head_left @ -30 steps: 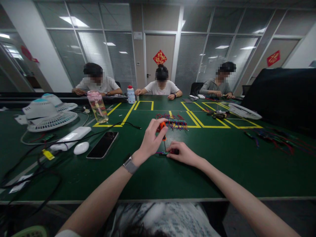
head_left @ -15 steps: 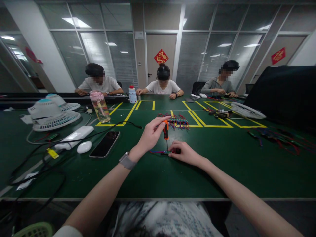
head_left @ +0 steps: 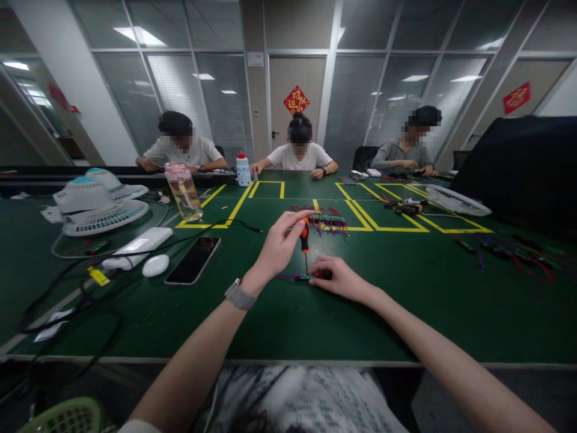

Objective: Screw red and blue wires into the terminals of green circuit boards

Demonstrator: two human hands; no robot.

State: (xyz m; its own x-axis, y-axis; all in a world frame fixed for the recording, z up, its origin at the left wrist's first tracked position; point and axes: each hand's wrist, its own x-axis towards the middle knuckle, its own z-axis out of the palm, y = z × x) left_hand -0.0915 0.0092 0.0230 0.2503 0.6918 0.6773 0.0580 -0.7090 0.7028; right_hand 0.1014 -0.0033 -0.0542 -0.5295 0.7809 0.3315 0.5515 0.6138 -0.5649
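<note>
My left hand (head_left: 283, 242) is closed around the top of an orange and black screwdriver (head_left: 305, 239), which stands upright with its tip down on a small green circuit board (head_left: 305, 278). My right hand (head_left: 340, 278) pinches the right end of that board against the table, its fingertips beside the screwdriver's shaft. Red and blue wires run out from the board's left end. Beyond my hands lies a row of green boards with red and blue wires (head_left: 331, 221).
On the green table (head_left: 270, 325) at left are a phone (head_left: 193, 260), a white case (head_left: 155, 265), a power strip (head_left: 137, 248), cables, fans (head_left: 101, 213) and a bottle (head_left: 184, 191). More wired boards (head_left: 518, 249) lie at right. Three people sit across.
The view has shifted slightly. Both hands keep their places at the screwdriver and the board, with no clear movement against the table.
</note>
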